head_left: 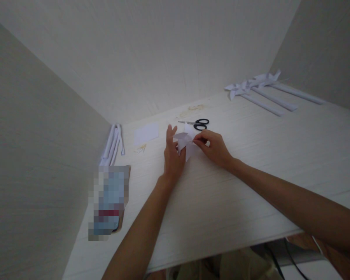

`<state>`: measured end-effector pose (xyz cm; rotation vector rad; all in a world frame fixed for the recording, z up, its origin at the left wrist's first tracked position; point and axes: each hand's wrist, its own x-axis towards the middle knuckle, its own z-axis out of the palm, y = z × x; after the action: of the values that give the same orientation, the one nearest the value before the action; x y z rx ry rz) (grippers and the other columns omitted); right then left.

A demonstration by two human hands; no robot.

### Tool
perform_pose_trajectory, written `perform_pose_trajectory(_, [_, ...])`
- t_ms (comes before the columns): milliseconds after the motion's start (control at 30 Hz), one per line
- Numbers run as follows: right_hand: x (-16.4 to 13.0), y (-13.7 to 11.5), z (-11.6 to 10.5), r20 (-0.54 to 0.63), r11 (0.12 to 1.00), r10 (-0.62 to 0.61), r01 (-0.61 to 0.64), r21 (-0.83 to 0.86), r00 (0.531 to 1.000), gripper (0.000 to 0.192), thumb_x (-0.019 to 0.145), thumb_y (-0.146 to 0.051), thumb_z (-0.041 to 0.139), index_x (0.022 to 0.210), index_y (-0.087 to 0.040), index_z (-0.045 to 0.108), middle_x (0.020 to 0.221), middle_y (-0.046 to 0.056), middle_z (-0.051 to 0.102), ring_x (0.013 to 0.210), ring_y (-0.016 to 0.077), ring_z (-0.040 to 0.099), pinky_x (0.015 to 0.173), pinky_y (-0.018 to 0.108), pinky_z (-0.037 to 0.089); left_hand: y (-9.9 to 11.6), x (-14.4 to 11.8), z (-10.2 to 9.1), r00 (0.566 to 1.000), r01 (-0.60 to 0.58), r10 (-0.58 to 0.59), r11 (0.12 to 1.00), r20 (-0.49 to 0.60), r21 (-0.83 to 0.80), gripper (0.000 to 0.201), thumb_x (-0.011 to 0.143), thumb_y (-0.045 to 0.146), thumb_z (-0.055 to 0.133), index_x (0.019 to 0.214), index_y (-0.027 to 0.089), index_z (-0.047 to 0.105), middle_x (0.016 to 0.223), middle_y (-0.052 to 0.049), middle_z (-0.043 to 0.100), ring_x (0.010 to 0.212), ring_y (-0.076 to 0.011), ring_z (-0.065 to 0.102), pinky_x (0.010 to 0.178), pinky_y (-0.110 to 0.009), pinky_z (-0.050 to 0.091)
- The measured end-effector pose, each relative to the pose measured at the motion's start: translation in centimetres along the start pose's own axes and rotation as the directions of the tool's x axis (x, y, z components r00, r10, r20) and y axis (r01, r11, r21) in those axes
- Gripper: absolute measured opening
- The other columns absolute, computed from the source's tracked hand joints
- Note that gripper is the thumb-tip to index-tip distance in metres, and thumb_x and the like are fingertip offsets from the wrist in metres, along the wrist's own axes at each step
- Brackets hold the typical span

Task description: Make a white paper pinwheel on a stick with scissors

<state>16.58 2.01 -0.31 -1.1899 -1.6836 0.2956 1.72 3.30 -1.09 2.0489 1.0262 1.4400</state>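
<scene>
A small white piece of paper, partly folded with flaps turned up, lies on the white table between my two hands. My left hand holds its left side, thumb against the paper and fingers raised behind it. On the right, my right hand pinches a folded flap with its fingertips. Black-handled scissors lie just beyond the paper, blades pointing left.
A white paper square and several thin small sticks lie left of my hands. White rolled paper sticks rest against the left wall. Finished paper pinwheels on white sticks lie at the far right. A blurred-out flat object sits at near left.
</scene>
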Motion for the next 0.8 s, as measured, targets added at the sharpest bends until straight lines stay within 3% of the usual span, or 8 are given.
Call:
perform_pose_trajectory(67, [0.02, -0.04, -0.03, 0.001, 1.0, 0.018, -0.018, 0.011, 1.0, 0.007, 0.073, -0.015, 0.053, 0.066, -0.017, 0.055, 0.063, 0.001, 0.056, 0.059, 0.012, 0.05, 0.053, 0.023, 0.037, -0.2, 0.09, -0.23, 0.994, -0.107, 0.104, 0.991, 0.036, 0.077, 0.058, 0.077, 0.02, 0.05, 0.127, 0.029, 0.023, 0.138, -0.011, 0.026, 0.113, -0.0211, 0.043, 0.076, -0.031, 0.047])
perform_pose_trajectory(167, [0.05, -0.04, -0.05, 0.005, 0.999, 0.041, -0.041, 0.028, 0.999, 0.007, 0.072, -0.015, 0.054, 0.066, -0.017, 0.056, 0.061, 0.0, 0.055, 0.057, 0.0113, 0.049, 0.053, 0.023, 0.037, -0.24, 0.21, -0.56, 0.975, -0.212, 0.197, 0.966, 0.105, 0.149, 0.039, 0.079, 0.019, 0.046, 0.116, 0.027, 0.036, 0.141, -0.01, 0.019, 0.115, -0.0201, 0.041, 0.077, -0.032, 0.047])
perform_pose_trajectory(367, [0.1, 0.18, 0.09, 0.011, 0.996, 0.07, -0.071, 0.062, 0.997, 0.006, 0.072, -0.017, 0.055, 0.066, -0.017, 0.056, 0.06, 0.0, 0.055, 0.056, 0.0111, 0.048, 0.052, 0.023, 0.036, 0.28, 0.36, -0.86, 0.975, -0.201, 0.174, 0.956, 0.139, 0.211, 0.012, 0.077, 0.014, 0.046, 0.088, 0.019, 0.051, 0.132, -0.012, 0.036, 0.108, -0.0205, 0.047, 0.081, -0.034, 0.044])
perform_pose_trajectory(800, [0.1, 0.26, 0.01, 0.047, 0.999, -0.007, 0.005, 0.054, 0.999, 0.008, 0.075, -0.017, 0.053, 0.068, -0.018, 0.056, 0.065, 0.001, 0.056, 0.06, 0.0115, 0.048, 0.054, 0.023, 0.035, -0.23, 0.44, -0.95, 0.982, -0.175, 0.156, 0.965, 0.108, 0.195, 0.02, 0.072, 0.003, 0.046, 0.082, 0.019, 0.053, 0.122, -0.008, 0.046, 0.108, -0.0193, 0.047, 0.079, -0.033, 0.046])
